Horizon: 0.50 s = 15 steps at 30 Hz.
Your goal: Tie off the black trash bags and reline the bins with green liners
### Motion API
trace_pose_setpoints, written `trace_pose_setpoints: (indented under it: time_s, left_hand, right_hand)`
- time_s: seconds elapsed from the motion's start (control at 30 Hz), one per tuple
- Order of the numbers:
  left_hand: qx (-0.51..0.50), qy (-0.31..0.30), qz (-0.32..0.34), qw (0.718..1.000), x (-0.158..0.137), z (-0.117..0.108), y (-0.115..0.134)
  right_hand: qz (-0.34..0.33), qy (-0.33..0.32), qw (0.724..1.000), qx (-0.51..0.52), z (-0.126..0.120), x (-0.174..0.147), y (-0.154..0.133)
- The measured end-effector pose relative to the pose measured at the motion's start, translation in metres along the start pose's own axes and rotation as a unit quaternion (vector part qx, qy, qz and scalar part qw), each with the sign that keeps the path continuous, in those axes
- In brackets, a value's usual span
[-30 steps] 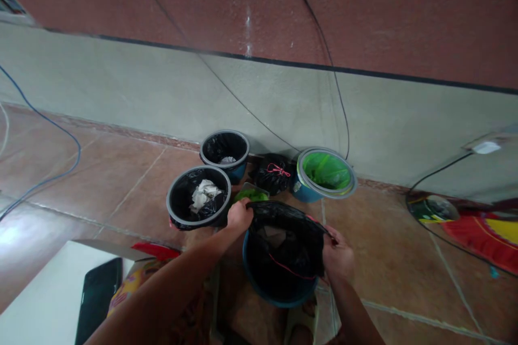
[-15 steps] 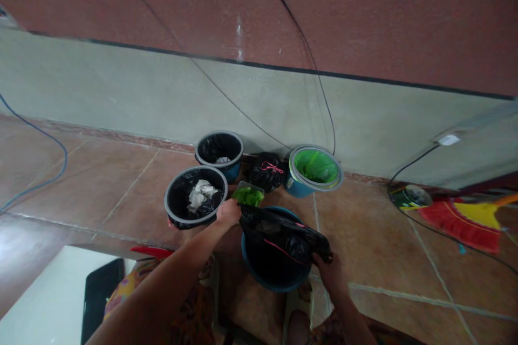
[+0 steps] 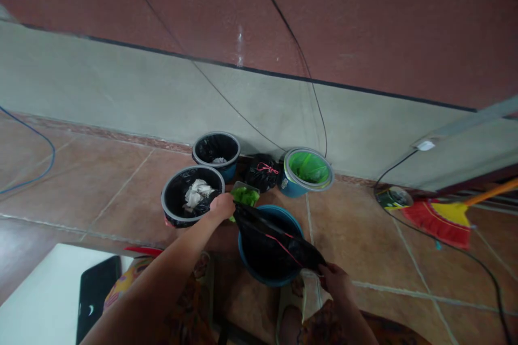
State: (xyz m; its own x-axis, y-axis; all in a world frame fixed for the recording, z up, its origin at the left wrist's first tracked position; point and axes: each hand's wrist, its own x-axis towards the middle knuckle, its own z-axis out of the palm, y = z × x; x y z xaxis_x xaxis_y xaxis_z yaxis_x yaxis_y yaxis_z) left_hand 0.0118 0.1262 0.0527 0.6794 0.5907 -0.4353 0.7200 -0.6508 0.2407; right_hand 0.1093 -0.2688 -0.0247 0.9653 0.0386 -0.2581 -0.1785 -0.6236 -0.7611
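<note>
A black garbage bag (image 3: 279, 237) with a pink drawstring is stretched across the mouth of a blue bin (image 3: 243, 259) between my feet. My left hand (image 3: 222, 206) is closed on one end of the bag, near the rim of a lined bin (image 3: 164, 207) with crumpled white paper (image 3: 197, 194) inside. The other end of the bag is pinched in my right hand (image 3: 335, 279), over the bin's right side. Beyond my left hand sits a small clear container of green pieces (image 3: 245, 194).
Along the wall stand another black-lined bin (image 3: 218, 133), a tied black bag (image 3: 259, 175) and a green-lined bin (image 3: 292, 187). A red and yellow broom (image 3: 441, 221), a tin can (image 3: 394, 198) and a black cable (image 3: 429, 234) lie right. A phone (image 3: 97, 291) rests on a white surface at left.
My hands have drawn the bag's opening straighter and tauter, with my right hand lower and both slightly left in view. The view has shifted a little.
</note>
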Motion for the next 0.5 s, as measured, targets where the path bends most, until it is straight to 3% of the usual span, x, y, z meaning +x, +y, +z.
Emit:
trace_pose_setpoints:
  time_s: [0.1, 0.17, 0.3, 0.4, 0.5]
  left_hand:
    - [0.005, -0.013, 0.005, 1.000, -0.002, 0.011, 0.005]
    - [0.005, -0.012, 0.007, 1.000, -0.003, 0.016, 0.009]
    - [0.007, 0.016, 0.010, 1.000, -0.007, 0.014, 0.015]
    - [0.006, 0.088, 0.042, 0.995, -0.015, 0.008, 0.027]
    - [-0.005, 0.130, 0.167, 0.977, -0.029, 0.011, 0.046]
  right_hand:
    - [-0.064, 0.039, 0.985, -0.156, 0.007, -0.005, -0.010]
    - [-0.156, 0.046, 0.962, -0.219, 0.017, -0.007, -0.026]
    - [-0.308, -0.030, 0.904, -0.294, 0.051, -0.002, -0.062]
    - [-0.326, -0.055, 0.873, -0.359, 0.075, 0.007, -0.076]
    - [-0.320, -0.072, 0.856, -0.399, 0.087, 0.018, -0.077]
